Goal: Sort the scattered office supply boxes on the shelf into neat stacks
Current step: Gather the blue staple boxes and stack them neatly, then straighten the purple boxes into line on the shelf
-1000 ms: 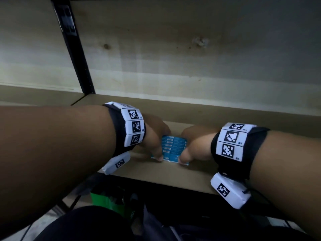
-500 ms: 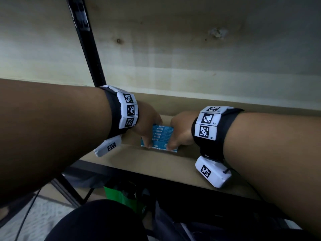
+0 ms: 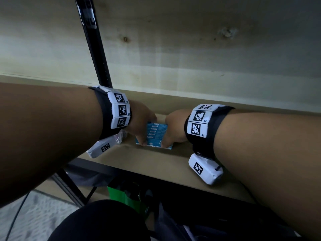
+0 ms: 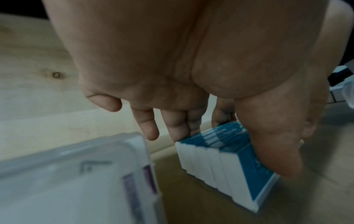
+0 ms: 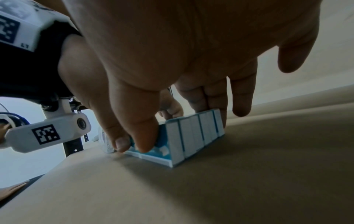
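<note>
A tight block of several small blue-and-white boxes [image 3: 157,133] stands on the wooden shelf [image 3: 156,164], pressed side by side front to back. My left hand [image 3: 141,129] grips its left part, thumb on the near face and fingers [image 4: 184,128] curled behind the far end. My right hand [image 3: 172,132] grips the right part the same way, thumb [image 5: 143,136] on the front box and fingers over the back. The white box ends [image 5: 189,137] line up evenly. The block's underside is hidden.
A clear plastic case [image 4: 72,174] with a purple label lies just left of the boxes. A black upright post [image 3: 97,54] rises behind my left arm. The wooden back wall [image 3: 191,66] is close behind. A green bag [image 3: 125,197] sits below the shelf edge.
Both hands have kept their hold and the block of boxes has slid left along the shelf, closer to the black post. The head view has shifted with it.
</note>
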